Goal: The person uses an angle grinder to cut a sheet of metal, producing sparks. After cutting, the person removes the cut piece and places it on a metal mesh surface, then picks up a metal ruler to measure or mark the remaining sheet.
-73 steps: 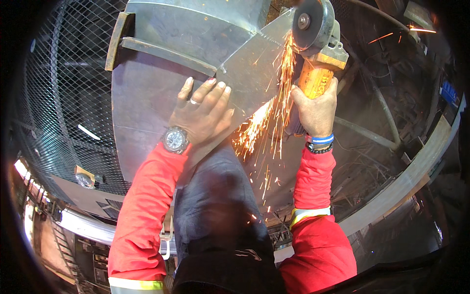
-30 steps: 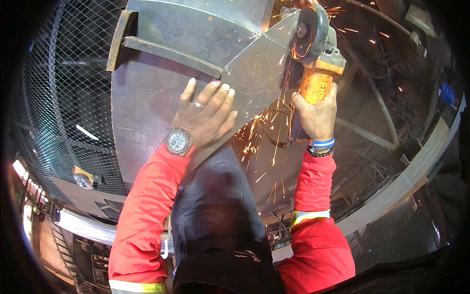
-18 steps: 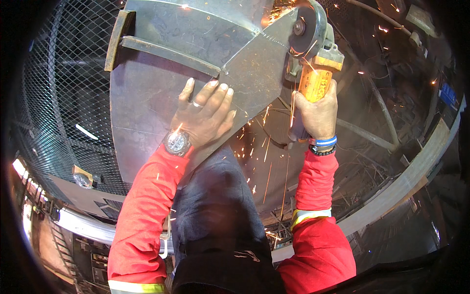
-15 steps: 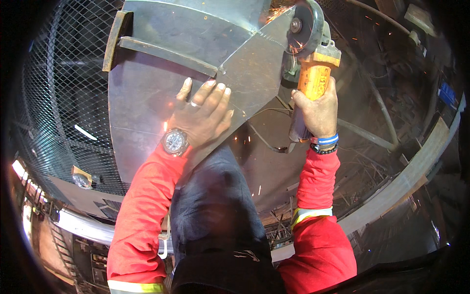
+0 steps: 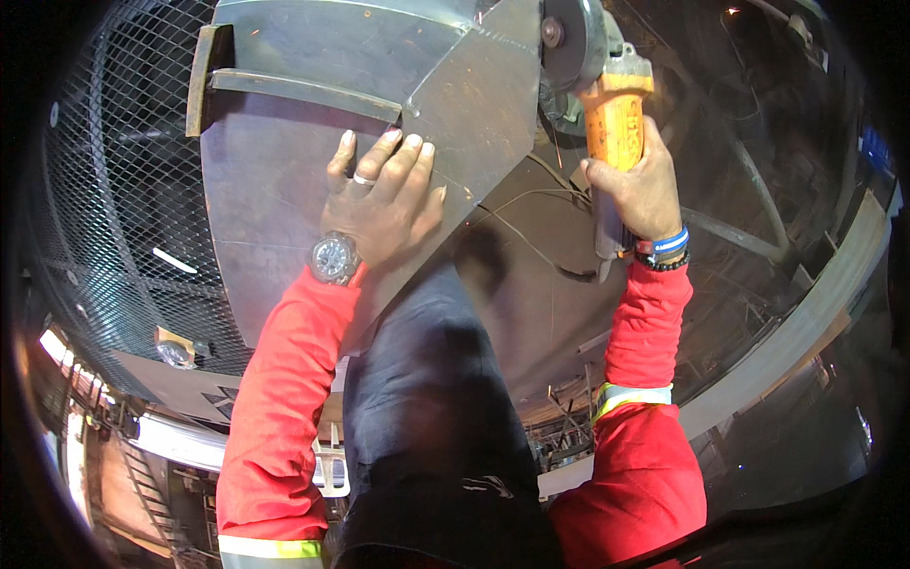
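yellow angle grinder [image 5: 614, 125] | dark disc [image 5: 569, 49] right of grey metal plate [image 5: 479, 142]

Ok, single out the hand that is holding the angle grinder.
The right hand, wrapped around the yellow angle grinder; the left hand instead lies spread on the grey steel plate.
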`<state>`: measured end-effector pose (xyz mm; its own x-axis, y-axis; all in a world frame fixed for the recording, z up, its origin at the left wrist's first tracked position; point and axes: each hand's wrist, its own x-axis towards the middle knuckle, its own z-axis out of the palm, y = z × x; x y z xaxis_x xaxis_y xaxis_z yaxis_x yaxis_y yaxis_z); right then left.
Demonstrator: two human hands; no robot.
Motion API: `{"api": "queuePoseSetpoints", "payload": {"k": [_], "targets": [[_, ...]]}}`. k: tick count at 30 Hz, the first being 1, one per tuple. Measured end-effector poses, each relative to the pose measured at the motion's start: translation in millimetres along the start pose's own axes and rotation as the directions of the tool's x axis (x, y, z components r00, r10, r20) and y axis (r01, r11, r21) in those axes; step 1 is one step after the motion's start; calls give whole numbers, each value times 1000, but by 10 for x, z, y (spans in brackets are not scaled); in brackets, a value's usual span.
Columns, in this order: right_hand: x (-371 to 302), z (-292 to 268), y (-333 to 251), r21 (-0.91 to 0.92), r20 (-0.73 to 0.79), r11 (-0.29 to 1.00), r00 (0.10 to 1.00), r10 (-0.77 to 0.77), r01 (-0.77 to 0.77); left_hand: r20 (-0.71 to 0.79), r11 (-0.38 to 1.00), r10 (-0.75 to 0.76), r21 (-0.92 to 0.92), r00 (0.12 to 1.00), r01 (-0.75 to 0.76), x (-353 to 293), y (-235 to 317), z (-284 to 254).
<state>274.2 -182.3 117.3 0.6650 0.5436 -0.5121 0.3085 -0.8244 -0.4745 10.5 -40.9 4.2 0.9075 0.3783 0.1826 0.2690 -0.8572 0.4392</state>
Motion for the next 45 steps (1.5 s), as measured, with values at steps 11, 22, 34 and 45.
{"api": "queuePoseSetpoints", "payload": {"k": [11,22,34,45], "targets": [[-1154,172,728,202,102,972,990,99,-118,-20,998,6,59,1000,-5,57,-2,-2],[141,72,852,486,143,872,980,-142,55,-8,996,46,81,999,-45,25,-15,4],[895,-13,780,514,243,846,921,-303,143,-7,995,37,90,999,-36,-5,-25,13],[431,61,1054,610,293,790,910,-295,60,-12,994,32,104,999,-31,13,-18,19]]}}
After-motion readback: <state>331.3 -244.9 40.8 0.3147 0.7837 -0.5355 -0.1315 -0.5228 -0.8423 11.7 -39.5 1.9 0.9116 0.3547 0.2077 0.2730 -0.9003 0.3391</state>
